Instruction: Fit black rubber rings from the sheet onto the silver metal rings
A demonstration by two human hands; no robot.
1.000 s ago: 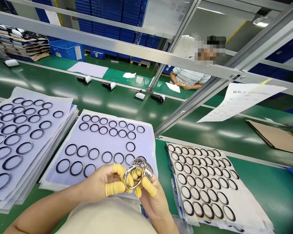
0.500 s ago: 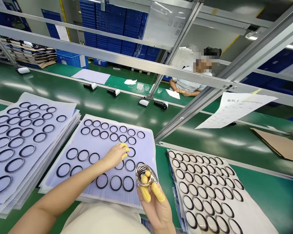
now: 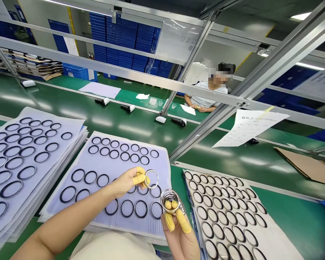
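Left hand: the left hand [image 3: 137,178] pinched a single ring [image 3: 157,176] by its near edge between covered fingertips, leaving most of its circle exposed.
Right hand: the right hand [image 3: 182,231] was clamped on a bundle of rings [image 3: 181,206] – two yellow-tipped fingers ran inside, others pressed from outside, likely to keep the rings nested.
Gap between hands: the single ring and the bundle stood near each other but apart.
Middle sheet: below, dark-rimmed rings lay flat in rows on the middle sheet [image 3: 105,164], spaced probably so that each could be picked singly.
Side stacks: ringed sheets lay on the left stack [image 3: 73,125] and right stack [image 3: 276,233], flanking the middle one on the green bench [image 3: 295,206].
Half a second earlier: the left hand reached down at a flat ring; now it held one raised – and the right hand had shifted rightward, uncovering rings near the sheet's edge.
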